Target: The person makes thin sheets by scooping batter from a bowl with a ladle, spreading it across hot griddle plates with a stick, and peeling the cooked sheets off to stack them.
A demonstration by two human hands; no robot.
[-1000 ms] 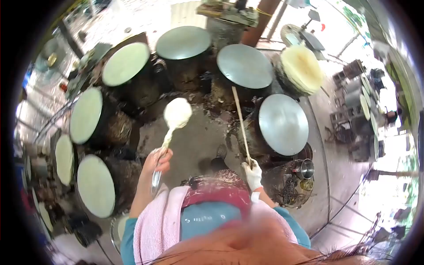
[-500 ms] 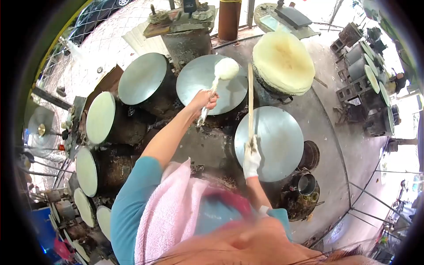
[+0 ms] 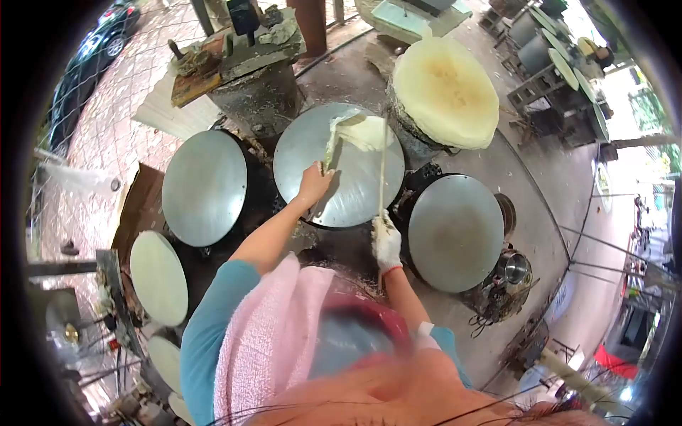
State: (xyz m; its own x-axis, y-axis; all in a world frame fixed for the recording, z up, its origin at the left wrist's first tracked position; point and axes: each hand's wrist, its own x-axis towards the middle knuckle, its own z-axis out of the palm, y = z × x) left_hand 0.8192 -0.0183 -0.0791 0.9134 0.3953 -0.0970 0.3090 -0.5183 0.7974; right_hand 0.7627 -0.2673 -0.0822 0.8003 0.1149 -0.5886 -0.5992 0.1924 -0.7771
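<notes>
My bare left hand (image 3: 315,183) is closed round the handle of a ladle (image 3: 330,147) smeared with pale batter; its head cannot be made out. A thick pale mass of batter (image 3: 364,133) lies at the far part of the round metal griddle (image 3: 341,186) in front of me. In my right hand (image 3: 386,241), which wears a white glove, is a long thin wooden stick (image 3: 383,169). Its far end reaches the right side of the batter. Both hands are over or beside the griddle's near half.
A stack of thin round flatbreads (image 3: 446,92) stands beyond, to the right. Bare griddles flank me, one right (image 3: 456,233) and one left (image 3: 204,188). Further left a griddle carries a pale sheet (image 3: 158,278). A metal pot (image 3: 513,266) sits low at right.
The ladle has gone from held up with a rounded white head to low over the middle griddle, where batter now lies. The stick has moved from the right griddle to the middle one.
</notes>
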